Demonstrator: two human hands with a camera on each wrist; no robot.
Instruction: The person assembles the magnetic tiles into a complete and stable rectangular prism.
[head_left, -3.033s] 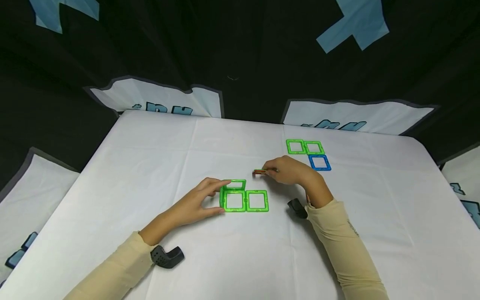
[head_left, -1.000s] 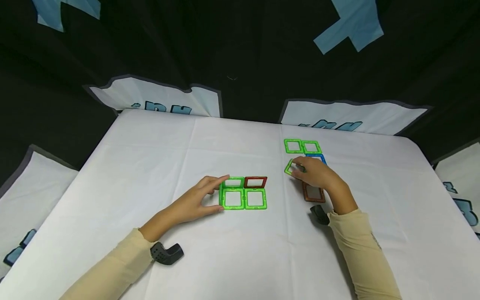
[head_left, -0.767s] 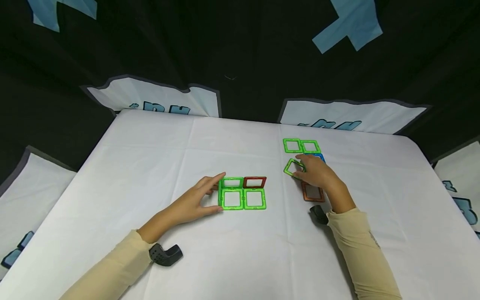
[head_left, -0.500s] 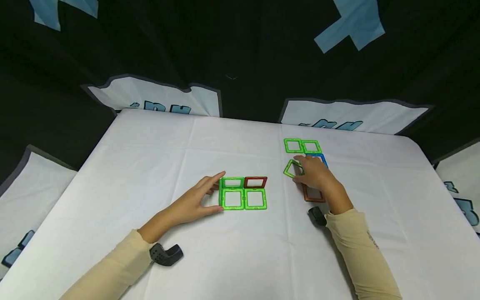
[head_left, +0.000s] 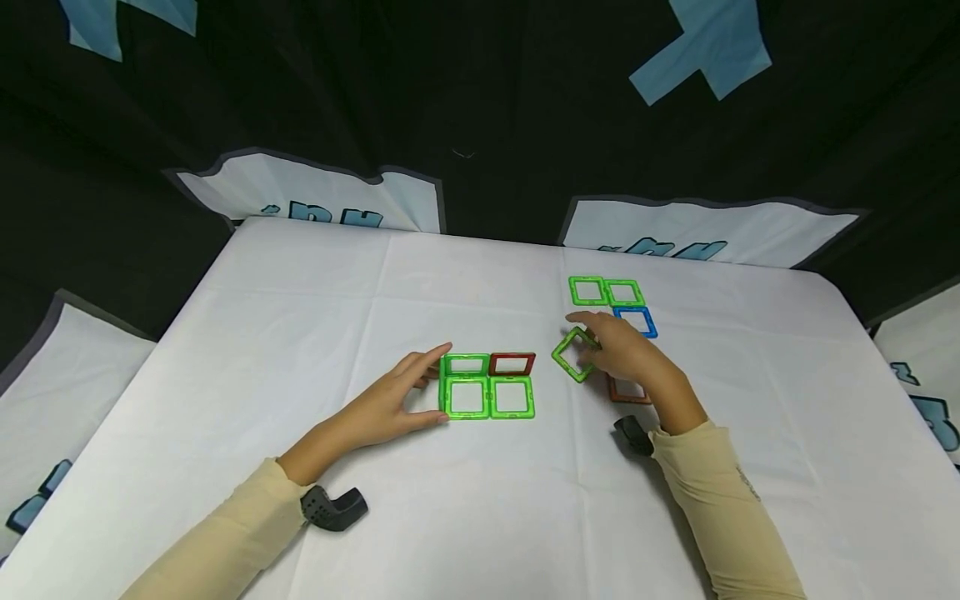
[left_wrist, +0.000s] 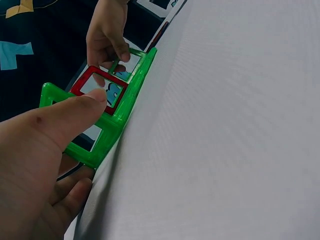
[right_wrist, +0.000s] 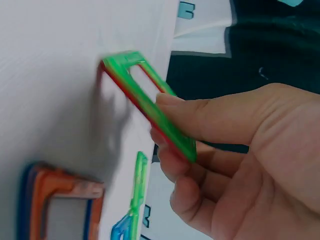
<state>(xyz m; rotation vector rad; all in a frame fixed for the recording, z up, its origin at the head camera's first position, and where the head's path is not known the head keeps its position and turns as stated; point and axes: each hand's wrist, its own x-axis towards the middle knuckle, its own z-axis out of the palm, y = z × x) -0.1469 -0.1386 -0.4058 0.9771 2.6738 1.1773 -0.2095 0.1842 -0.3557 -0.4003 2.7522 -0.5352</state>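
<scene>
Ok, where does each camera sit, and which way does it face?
Head: worn on the head, facing forward and down at the table; the left grip, right grip and both sleeves show.
Left wrist: worn there, facing past the left grip along green squares; the right grip shows beyond.
Right wrist: worn there, facing the right grip and its pinched square; no left grip.
Shared: head and left wrist show the red square.

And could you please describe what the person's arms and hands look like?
Both arms wear beige fabric sleeves, the left sleeve and right sleeve, ending above the wrists. The right one bears a small dark marking, too small to read. A curved black device shows beside each cuff, left and right. The left hand and right hand are ungloved.
</scene>
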